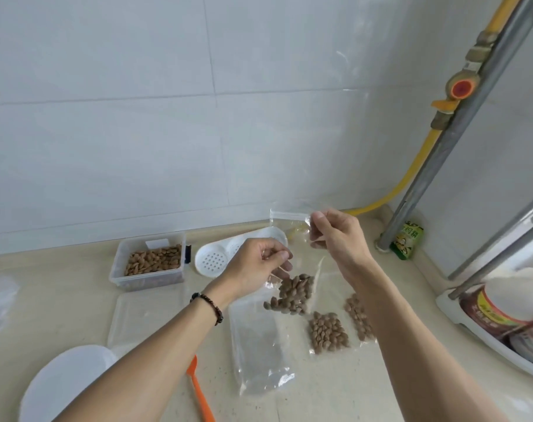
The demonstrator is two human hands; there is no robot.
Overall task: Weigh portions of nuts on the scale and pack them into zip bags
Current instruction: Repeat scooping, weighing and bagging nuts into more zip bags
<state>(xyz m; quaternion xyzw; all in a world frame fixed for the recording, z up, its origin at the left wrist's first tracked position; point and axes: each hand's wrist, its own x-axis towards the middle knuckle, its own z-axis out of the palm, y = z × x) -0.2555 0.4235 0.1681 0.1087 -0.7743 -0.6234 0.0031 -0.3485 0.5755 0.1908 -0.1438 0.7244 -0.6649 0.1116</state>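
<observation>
A beige stone counter (pixel 76 269) carries a clear plastic tub of brown nuts (pixel 151 260) by the wall. Above it you hold up a clear zip bag of brown nuts (pixel 292 287). Your right hand (pixel 338 236) pinches its top strip; your left hand (pixel 256 266) pinches its side. Two filled clear bags (pixel 329 333) lie beneath.

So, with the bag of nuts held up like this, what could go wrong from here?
1. The right hand pinches only the top corner of the held zip bag, and the left hand grips its side; I cannot tell whether the zip is sealed, so if it tilts, the nuts inside may spill.
2. The two filled bags lie directly below, so a dropped bag could land on them.
</observation>
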